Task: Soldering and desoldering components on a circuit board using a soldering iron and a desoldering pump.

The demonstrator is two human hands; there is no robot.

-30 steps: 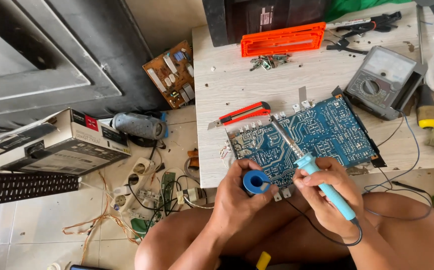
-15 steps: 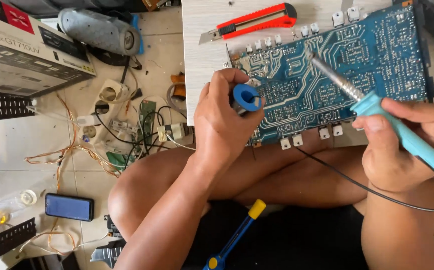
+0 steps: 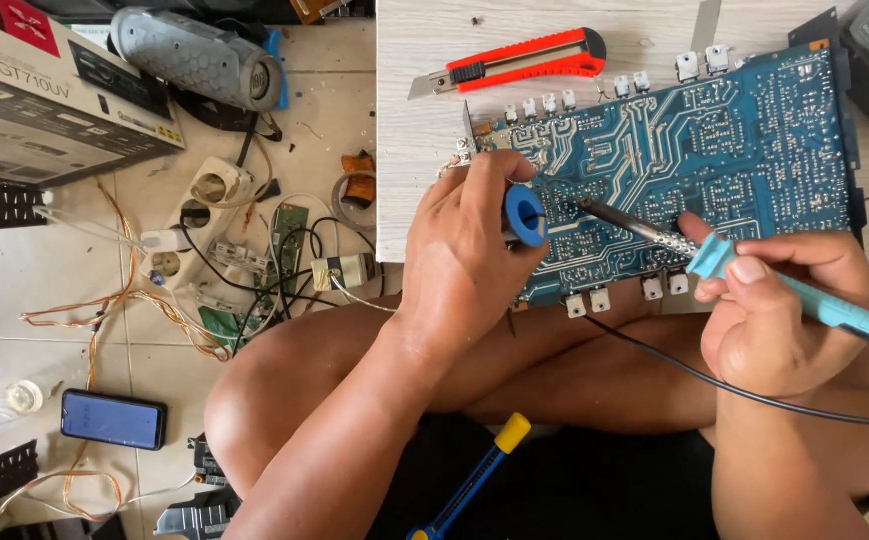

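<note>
Left hand (image 3: 469,255), center of frame, is clamped on a small blue solder spool (image 3: 525,215), pressed against the lower left edge of the blue circuit board (image 3: 714,140). Right hand (image 3: 774,305), lower right, is closed in a pen grip round a light-blue soldering iron (image 3: 814,300); its metal tip angles up-left & touches the board's solder side just right of the spool. Black cord runs from the iron across the person's legs toward the right edge.

Board lies copper side up on a pale wooden tabletop (image 3: 424,120), upper center to upper right, w/ white connectors along its near & far edges. Red utility knife (image 3: 514,62) sits on the tabletop just above the board, blade pointing left.

Floor at left: cardboard box (image 3: 44,100) upper left, grey cylindrical speaker (image 3: 199,55) beside it, white power strip (image 3: 194,220) amid tangled wires, dark phone (image 3: 114,418) lower left. Yellow-handled blue screwdriver (image 3: 474,478) at bottom center, by the legs.
</note>
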